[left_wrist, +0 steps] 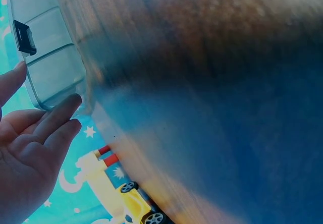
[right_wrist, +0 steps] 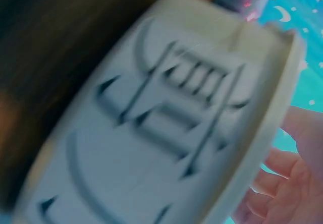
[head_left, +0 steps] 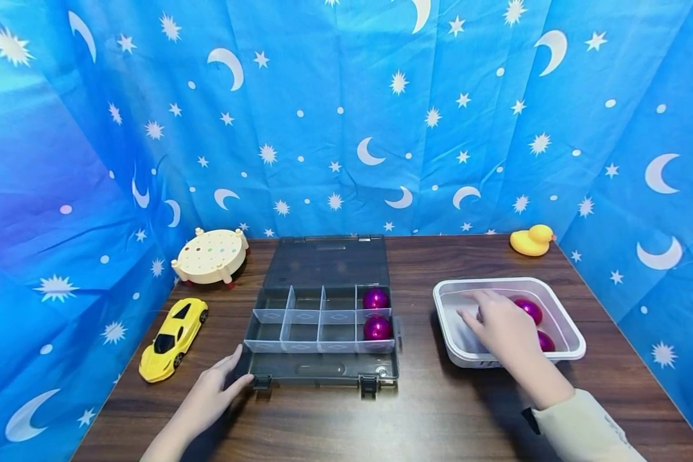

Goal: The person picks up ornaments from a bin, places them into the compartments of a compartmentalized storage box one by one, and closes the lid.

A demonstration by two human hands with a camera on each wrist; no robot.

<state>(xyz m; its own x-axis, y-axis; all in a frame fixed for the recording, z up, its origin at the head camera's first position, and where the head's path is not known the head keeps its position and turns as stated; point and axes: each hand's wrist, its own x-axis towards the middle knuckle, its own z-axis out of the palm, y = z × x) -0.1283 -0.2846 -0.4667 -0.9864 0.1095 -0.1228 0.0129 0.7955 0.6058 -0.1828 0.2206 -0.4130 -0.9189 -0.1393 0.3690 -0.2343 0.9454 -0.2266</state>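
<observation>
A grey translucent organizer box point(head_left: 312, 367) lies with its lid open, its compartments split by clear dividers. Two shiny magenta balls point(head_left: 376, 299) sit in its right-hand column, one behind the other. At the box's front left corner, my left hand point(head_left: 210, 388) touches with fingers along the side and thumb at the front, none curled round it. My right hand point(head_left: 505, 327) reaches over the white plastic tub point(head_left: 450, 350), fingers loosely bent inside it. No ball shows in its grasp. More magenta balls point(head_left: 529, 311) lie in the tub to the hand's right, partly covered by it.
A yellow toy car point(head_left: 173, 340) stands left of the box. Behind it lies a cream round toy table point(head_left: 212, 255), legs up. A yellow rubber duck point(head_left: 532, 241) sits at the table's back right. Blue star-patterned cloth point(head_left: 323, 128) hangs around the wooden table point(head_left: 416, 410).
</observation>
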